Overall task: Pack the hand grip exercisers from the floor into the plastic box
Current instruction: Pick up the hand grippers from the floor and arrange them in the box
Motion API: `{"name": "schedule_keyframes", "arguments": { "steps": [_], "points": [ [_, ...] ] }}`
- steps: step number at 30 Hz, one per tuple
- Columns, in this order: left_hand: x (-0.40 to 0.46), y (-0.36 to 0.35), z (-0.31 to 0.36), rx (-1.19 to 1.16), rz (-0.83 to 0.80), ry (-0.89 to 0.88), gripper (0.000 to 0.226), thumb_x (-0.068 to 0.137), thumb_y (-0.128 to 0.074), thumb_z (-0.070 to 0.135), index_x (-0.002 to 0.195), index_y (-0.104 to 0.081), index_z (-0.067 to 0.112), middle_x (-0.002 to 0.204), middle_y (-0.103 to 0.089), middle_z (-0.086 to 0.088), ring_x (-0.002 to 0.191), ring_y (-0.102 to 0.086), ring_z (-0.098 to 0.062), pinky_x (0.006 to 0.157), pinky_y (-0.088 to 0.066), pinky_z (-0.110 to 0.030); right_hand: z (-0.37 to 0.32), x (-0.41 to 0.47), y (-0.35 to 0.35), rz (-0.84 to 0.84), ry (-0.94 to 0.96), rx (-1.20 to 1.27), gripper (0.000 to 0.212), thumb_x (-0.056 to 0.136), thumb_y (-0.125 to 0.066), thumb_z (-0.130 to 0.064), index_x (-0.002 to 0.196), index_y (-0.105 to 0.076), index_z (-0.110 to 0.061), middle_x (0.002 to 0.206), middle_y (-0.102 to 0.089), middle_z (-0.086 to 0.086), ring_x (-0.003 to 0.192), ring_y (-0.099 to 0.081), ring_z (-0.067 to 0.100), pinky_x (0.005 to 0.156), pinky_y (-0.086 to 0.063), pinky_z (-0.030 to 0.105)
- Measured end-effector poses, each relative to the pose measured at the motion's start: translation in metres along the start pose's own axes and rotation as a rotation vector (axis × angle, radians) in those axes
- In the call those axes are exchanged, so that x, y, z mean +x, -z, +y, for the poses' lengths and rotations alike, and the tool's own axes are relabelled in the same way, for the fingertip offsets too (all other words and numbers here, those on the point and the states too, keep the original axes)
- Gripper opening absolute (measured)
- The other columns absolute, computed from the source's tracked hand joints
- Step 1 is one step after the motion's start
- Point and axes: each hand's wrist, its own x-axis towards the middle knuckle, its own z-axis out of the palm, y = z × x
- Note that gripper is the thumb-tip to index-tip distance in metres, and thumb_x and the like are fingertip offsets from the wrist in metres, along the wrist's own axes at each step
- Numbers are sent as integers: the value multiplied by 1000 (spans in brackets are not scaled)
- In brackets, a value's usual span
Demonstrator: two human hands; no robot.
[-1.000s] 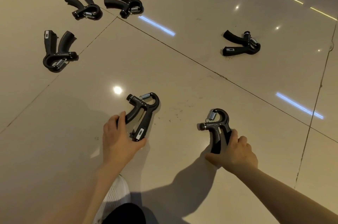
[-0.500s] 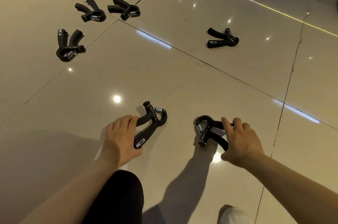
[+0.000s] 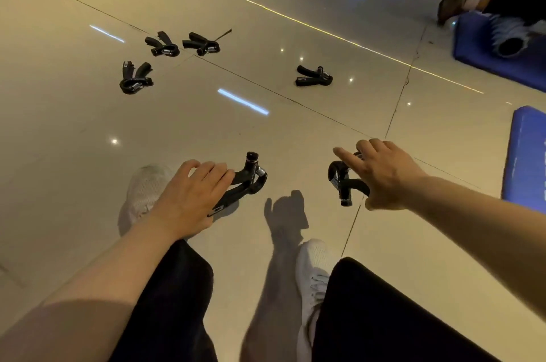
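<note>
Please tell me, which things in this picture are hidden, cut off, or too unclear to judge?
- Plastic box: not in the head view at all.
- Handles of the exerciser under the left hand: partly covered by the fingers.
- Exerciser in the right hand: handles hidden behind the palm.
- Blue mat: cut off by the right edge.
- Label on the far exerciser: too small to read.

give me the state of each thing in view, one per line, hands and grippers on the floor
left hand: grips a black hand grip exerciser, lifted off the floor
right hand: holds a second black exerciser, lifted
four black exercisers farther off: loose on the glossy tile floor, untouched
plastic box: not in view
blue mat: flat on the floor
</note>
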Motion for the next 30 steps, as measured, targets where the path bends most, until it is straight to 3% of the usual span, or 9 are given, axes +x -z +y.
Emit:
{"name": "schedule_keyframes", "arguments": {
  "steps": [3, 8, 18, 24, 30],
  "points": [
    [-12, 67, 37, 24, 49, 37, 76, 51, -77, 39, 115, -50, 6, 104, -55, -11, 91, -55, -29, 79, -39, -43, 22, -70, 39, 96, 0, -47, 107, 72, -70, -51, 147, 4, -26, 133, -37, 10, 116, -39, 25, 100, -38, 33],
    [-24, 196, 110, 89, 96, 13, 86, 41, -81, 33, 116, -47, 8, 107, -55, -10, 92, -55, -27, 78, -42, -41, 48, -216, 83, 215, -37, -108, 100, 75, -67, -47, 148, -1, -27, 138, -34, 9, 122, -36, 27, 103, -36, 35],
    [-46, 377, 279, 158, 317, -55, 82, 45, -82, 35, 115, -49, 8, 102, -56, -11, 87, -54, -29, 69, -47, -40, 71, -439, 66, 251, -160, -117, 98, 77, -66, -46, 149, -1, -26, 141, -32, 11, 125, -34, 27, 103, -34, 35],
    [-76, 395, 379, -83, 410, 36, 84, 41, -83, 37, 116, -52, 11, 107, -53, -8, 88, -54, -25, 70, -48, -36, 83, -516, 37, 235, -195, -148, 92, 79, -64, -44, 149, -7, -25, 142, -31, 11, 124, -35, 28, 101, -34, 34],
    [-79, 382, 445, -251, 299, 151, 80, 44, -82, 35, 115, -53, 13, 105, -53, -5, 86, -53, -21, 68, -41, -30, 82, -573, -6, 158, -203, -138, 87, 80, -61, -45, 147, -9, -25, 138, -35, 12, 120, -37, 27, 99, -35, 34]
  ]
}}
